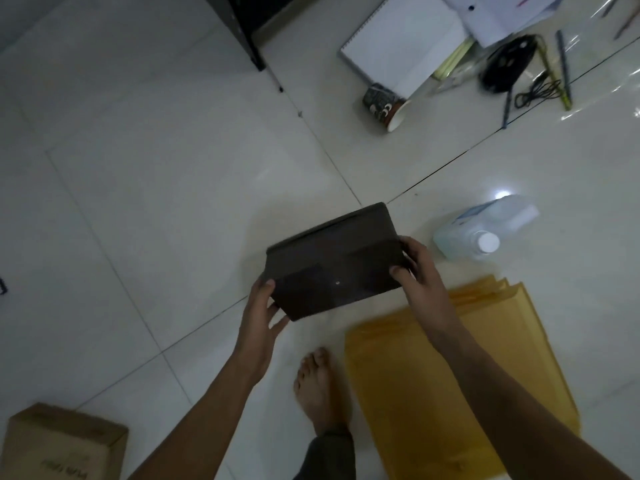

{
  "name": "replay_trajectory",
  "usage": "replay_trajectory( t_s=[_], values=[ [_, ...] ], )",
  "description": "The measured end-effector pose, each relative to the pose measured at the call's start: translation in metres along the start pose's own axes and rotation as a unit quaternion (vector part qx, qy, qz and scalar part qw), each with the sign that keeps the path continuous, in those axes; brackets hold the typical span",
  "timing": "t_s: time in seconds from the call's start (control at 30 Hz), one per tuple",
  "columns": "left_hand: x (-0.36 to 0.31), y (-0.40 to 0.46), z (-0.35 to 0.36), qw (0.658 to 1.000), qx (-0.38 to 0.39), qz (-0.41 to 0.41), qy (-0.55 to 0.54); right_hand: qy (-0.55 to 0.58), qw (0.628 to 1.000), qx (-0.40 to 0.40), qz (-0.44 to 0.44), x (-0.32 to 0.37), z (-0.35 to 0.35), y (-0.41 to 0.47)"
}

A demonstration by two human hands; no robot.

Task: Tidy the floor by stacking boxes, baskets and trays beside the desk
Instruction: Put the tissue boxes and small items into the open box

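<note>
A dark brown box (332, 261) hangs above the white tiled floor in the middle of the view, held from both ends. My left hand (261, 308) grips its near left corner, thumb on top and fingers underneath. My right hand (414, 268) clasps its right end. A light brown cardboard box (59, 445) lies on the floor at the bottom left. The black desk leg (242, 32) stands at the top, left of centre.
Yellow padded envelopes (460, 375) lie stacked at the lower right beside my bare foot (320, 386). A clear plastic bottle (481, 226) lies right of the box. Farther off are a tipped paper cup (384, 105), a spiral notebook (401, 43), papers, black cables (509, 64) and pens.
</note>
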State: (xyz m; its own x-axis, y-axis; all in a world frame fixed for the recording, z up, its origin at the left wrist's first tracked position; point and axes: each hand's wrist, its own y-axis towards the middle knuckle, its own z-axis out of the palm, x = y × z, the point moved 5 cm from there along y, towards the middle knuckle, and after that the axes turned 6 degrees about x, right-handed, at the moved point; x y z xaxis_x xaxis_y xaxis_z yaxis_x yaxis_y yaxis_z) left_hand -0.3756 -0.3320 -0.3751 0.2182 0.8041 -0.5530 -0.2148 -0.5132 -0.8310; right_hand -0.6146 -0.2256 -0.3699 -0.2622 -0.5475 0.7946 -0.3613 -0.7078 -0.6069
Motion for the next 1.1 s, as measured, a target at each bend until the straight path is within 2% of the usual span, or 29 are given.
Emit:
replay_trajectory(
  t_s=[0.17, 0.3, 0.47, 0.67, 0.73, 0.83, 0.93, 1.03, 1.1],
  values=[
    [-0.068, -0.063, 0.05, 0.994, 0.032, 0.067, 0.081, 0.077, 0.994, -0.08, -0.023, 0.064, -0.038, -0.069],
    [-0.101, -0.125, 0.104, 0.982, 0.062, 0.067, 0.164, 0.051, 0.989, -0.139, 0.02, 0.092, -0.092, -0.139],
    [-0.118, -0.197, 0.182, 0.957, 0.162, 0.083, 0.225, 0.036, 0.978, -0.197, 0.059, 0.103, -0.163, -0.24],
    [-0.096, -0.259, 0.265, 0.873, 0.322, 0.077, 0.357, 0.127, 0.95, -0.281, 0.047, 0.091, -0.209, -0.358],
    [-0.085, -0.277, 0.291, 0.848, 0.366, 0.067, 0.377, 0.15, 0.931, -0.328, 0.052, 0.082, -0.214, -0.395],
    [-0.065, -0.309, 0.325, 0.79, 0.434, 0.068, 0.428, 0.191, 0.89, -0.41, 0.055, 0.058, -0.215, -0.451],
    [-0.038, -0.33, 0.349, 0.724, 0.463, 0.07, 0.506, 0.241, 0.844, -0.474, 0.068, 0.035, -0.198, -0.506],
    [-0.008, -0.337, 0.367, 0.705, 0.44, 0.052, 0.554, 0.272, 0.796, -0.536, 0.068, 0.016, -0.173, -0.559],
    [0.016, -0.364, 0.376, 0.654, 0.476, 0.057, 0.585, 0.289, 0.767, -0.567, 0.079, 0.002, -0.153, -0.592]
  ],
)
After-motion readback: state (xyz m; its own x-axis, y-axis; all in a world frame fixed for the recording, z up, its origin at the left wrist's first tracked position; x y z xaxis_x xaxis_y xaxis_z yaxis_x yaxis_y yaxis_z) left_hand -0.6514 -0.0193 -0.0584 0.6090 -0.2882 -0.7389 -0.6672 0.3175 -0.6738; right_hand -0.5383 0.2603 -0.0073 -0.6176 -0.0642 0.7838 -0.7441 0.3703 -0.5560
